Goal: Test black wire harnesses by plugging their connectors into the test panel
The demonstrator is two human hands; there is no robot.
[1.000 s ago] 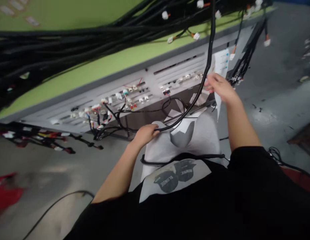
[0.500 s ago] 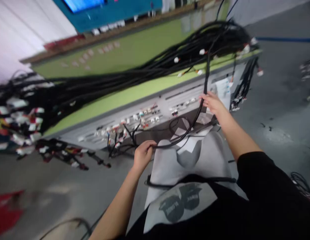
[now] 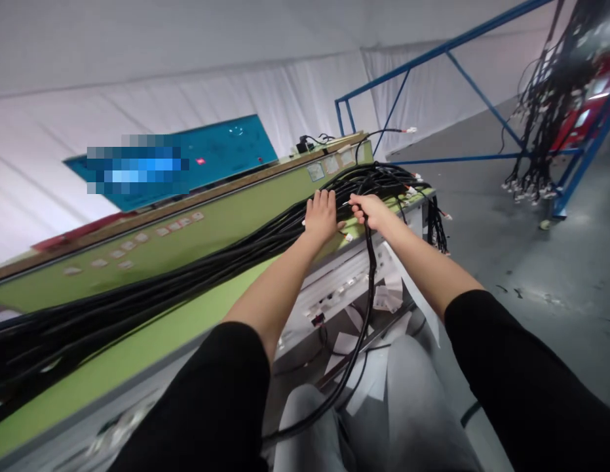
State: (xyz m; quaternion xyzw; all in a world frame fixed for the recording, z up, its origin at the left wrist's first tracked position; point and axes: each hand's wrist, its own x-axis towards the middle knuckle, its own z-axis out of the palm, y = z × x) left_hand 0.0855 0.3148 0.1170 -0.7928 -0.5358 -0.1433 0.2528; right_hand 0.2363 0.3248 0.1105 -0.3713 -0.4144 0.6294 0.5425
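My left hand [image 3: 323, 216] lies palm down on a thick bundle of black cables [image 3: 265, 239], its fingers stretched out over them. Just to its right, my right hand [image 3: 373, 211] has its fingers closed around a black cable [image 3: 371, 262]. That cable hangs from the hand over the bench's front edge and curves down across my lap. Small white connectors [image 3: 411, 190] stick out from the bundle near its right end. What lies directly beneath my left palm is hidden.
The bundle rests on a long green bench [image 3: 221, 288]. Behind it stands a teal panel [image 3: 226, 154] with a partly pixelated screen. A blue metal frame [image 3: 462, 159] with hanging cables [image 3: 535, 144] is at right. Loose papers [image 3: 344, 344] lie below the bench edge.
My left hand has left the cable's lower part near my lap and moved up onto the bundle. My right hand has risen to the bundle with the cable. The view has tilted up.
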